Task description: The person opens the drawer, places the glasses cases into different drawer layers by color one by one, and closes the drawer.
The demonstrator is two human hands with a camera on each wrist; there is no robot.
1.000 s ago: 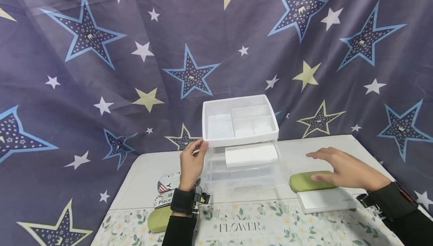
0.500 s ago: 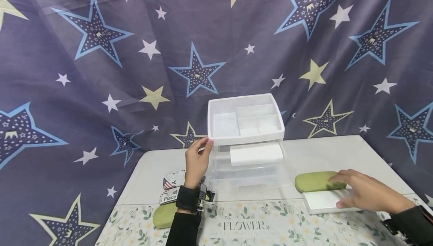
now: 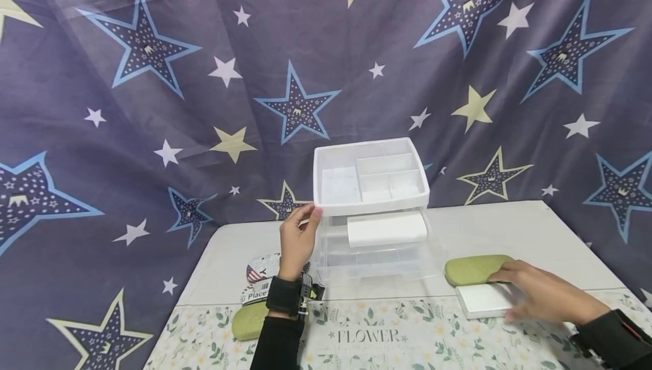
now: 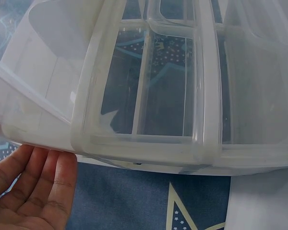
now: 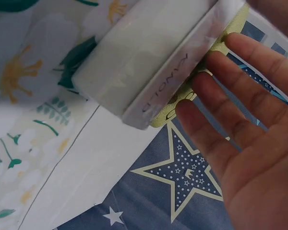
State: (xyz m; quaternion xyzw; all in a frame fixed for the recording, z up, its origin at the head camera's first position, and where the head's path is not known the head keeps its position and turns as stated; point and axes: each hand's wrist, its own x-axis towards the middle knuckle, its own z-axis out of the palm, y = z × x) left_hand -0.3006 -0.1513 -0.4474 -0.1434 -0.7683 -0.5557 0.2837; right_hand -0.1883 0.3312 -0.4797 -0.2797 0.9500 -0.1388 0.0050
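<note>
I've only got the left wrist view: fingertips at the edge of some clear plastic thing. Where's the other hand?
Observer: In the head view, the right hand is at the right end of a white box, close to a green case lying just behind it. I can't tell whether it touches either one.
Visitor: And what's on top of my plastic thing? I can't make that out from here.
Observer: The head view shows a white tray on top, divided into several compartments.
</note>
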